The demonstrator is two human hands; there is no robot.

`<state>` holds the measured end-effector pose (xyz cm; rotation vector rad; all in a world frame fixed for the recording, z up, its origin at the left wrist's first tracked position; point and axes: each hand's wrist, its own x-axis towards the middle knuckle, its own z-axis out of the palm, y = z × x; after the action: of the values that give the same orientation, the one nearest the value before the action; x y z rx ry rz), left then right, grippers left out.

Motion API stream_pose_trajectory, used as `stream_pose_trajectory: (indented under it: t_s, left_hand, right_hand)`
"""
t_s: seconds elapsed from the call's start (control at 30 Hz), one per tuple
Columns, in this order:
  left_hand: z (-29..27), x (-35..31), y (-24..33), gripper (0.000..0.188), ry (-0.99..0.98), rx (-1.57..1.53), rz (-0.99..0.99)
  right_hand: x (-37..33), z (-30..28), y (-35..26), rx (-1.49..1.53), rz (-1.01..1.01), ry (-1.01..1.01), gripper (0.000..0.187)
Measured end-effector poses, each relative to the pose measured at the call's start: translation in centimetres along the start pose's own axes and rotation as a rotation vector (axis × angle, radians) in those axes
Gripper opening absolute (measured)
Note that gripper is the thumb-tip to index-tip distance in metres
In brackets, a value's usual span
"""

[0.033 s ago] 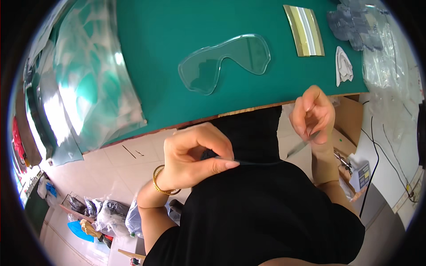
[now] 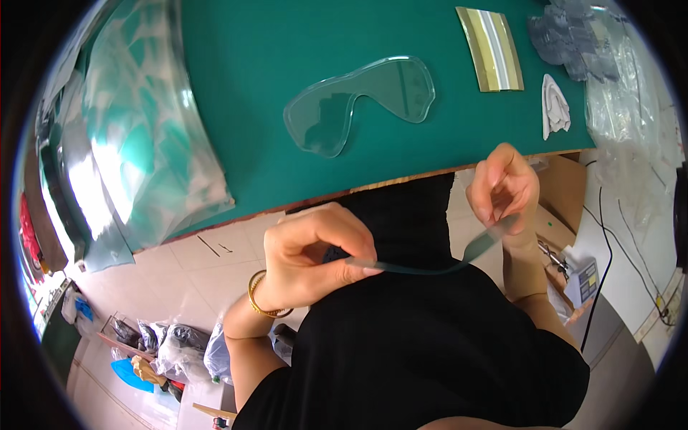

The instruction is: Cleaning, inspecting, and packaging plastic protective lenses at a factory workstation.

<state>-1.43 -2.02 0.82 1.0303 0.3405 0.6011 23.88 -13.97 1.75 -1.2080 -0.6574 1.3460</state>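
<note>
Over black shirt (image 2: 430, 337), bowed translucent sheet (image 2: 474, 251), long axis left-right.

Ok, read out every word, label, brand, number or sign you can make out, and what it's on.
Nothing can be read here.
Pale boxy device: any panel markings too small and blurred.
Held clear piece: no lettering visible.
Lens on the green tabletop: none visible.

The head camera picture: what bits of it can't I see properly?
All in the head view:
- Where the clear curved piece ends: it fades against the fingers of the left hand and right hand.
- Its whole outline: it is turned nearly edge-on.
- The green table's far edge: cut off by the picture's top.
- The small grey device's markings: too small.
</note>
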Motion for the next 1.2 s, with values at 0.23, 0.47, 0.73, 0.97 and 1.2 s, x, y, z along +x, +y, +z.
stream_pose_trajectory:
  t_s: [0.23,0.47,0.73,0.97,1.2]
  left_hand:
    - [-0.1,1.2,-0.2,0.021,0.138,0.106,0.023]
    - [-1.2,2.1,0.5,0.013,0.352,0.673,0.201]
    - [-1.0,4.1,-0.5,0.031,0.692,0.756,0.073]
    - [-1.1,4.4,-0.6,0.042,0.67,0.846,0.029]
    - [-0.7,4.8,-0.7,0.041,0.729,0.837,0.01]
  right_hand:
    - [1.7,-0.8,-0.6,0.046,-0.034,-0.006,0.022]
    - [5.3,-0.6,-3.0,-0.245,0.013,0.152,0.006]
    - [8.6,1.2,-2.1,-0.535,0.02,0.235,0.017]
    - [9.1,1.8,-1.7,-0.638,0.018,0.247,0.019]
    - [9.8,1.9,-2.0,-0.629,0.063,0.25,0.021]
